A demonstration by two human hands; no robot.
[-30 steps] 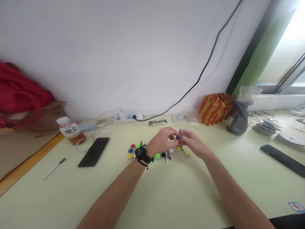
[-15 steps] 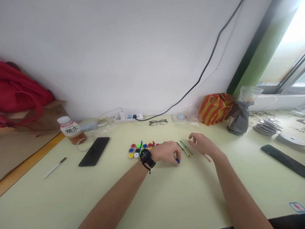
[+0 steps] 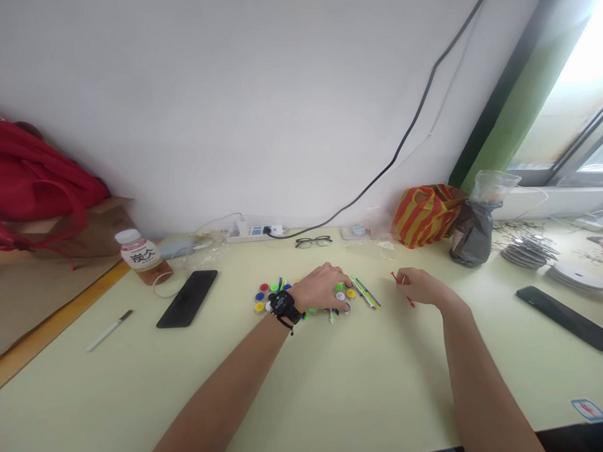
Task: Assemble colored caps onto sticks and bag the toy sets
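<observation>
Head view: only cam; places given from the glasses [image 3: 312,240] at the back of the table [image 3: 307,384], "in front" = toward the wearer.
L hand: [image 3: 321,289] in front of the glasses, palm down over the discs [image 3: 259,297]; thumb & fingers spread apart, thumb tip at a disc on the near edge. No grip seen; can't tell what's under the palm.
R hand: [image 3: 418,286] in front & well right of the glasses, low at the table; fingertips pinched tog. on the red stick [image 3: 411,302].
Red stick: front-right of the glasses, ends poking out either side of the fingers; can't tell if lifted or touching the table.
Discs: in front of the glasses, mixed colours, many hidden by L hand.
Stick bundle: [image 3: 367,294] front-right of the glasses, btwn the hands, yellow/white/blue lengths side by side.
Watch: [image 3: 284,306] on L wrist, in front of the glasses, right over discs & loose bits; thin cord [image 3: 291,330] dangling beside it.
Risk, discs: could get nudged out of place or tipped, cause prob. the palm or watch dragging low.
Risk, red stick: could swivel or slip, cause = thin piece, small pinch.
Risk, bundle: could scatter if either hand sweeps inward too low.
Risk, cord: might snag a loose bit nr the wrist.
</observation>
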